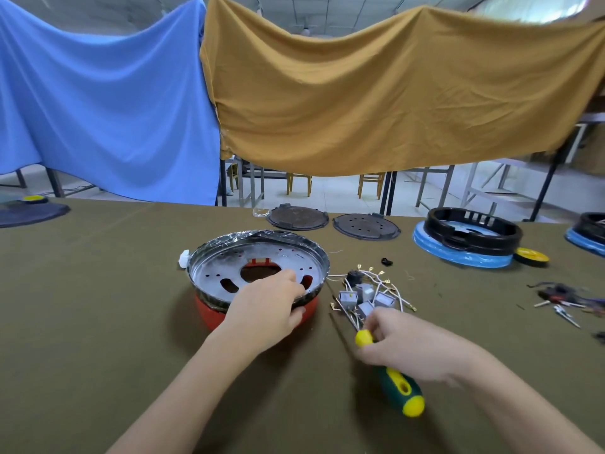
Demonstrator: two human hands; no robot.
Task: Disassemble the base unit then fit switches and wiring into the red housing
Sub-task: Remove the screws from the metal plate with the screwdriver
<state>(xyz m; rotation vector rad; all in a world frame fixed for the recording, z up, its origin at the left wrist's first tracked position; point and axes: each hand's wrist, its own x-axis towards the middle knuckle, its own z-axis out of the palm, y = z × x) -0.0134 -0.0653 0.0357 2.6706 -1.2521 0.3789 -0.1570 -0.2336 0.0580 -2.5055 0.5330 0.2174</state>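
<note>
Looking at where you are now, your left hand (268,306) is draped over the near rim of the round silver perforated metal plate (226,273), thumb down against the red plastic housing (209,314) underneath and fingers curled over the plate's edge, so you're pretty much clamped on that rim. The whole unit sits around the middle of the olive-green cloth-covered table (98,290), plate on top of the red shell.

Your right hand (406,348) is closed around the green-and-yellow-handled screwdriver (397,385), fingers wrapped on the front of the grip, butt end pointing back toward the near edge and the shaft angling away to the left. I can't tell exactly where the tip lands.

The bit that matters: the tangle of small grey switches with white wires and brass terminals (366,296) lies just past your right knuckles, between that hand and the unit's right side. So the right hand is clearly the closer one, but it's busy with the tool. My guess is you'd want the plate lifted off before anything goes into the red shell.
</note>
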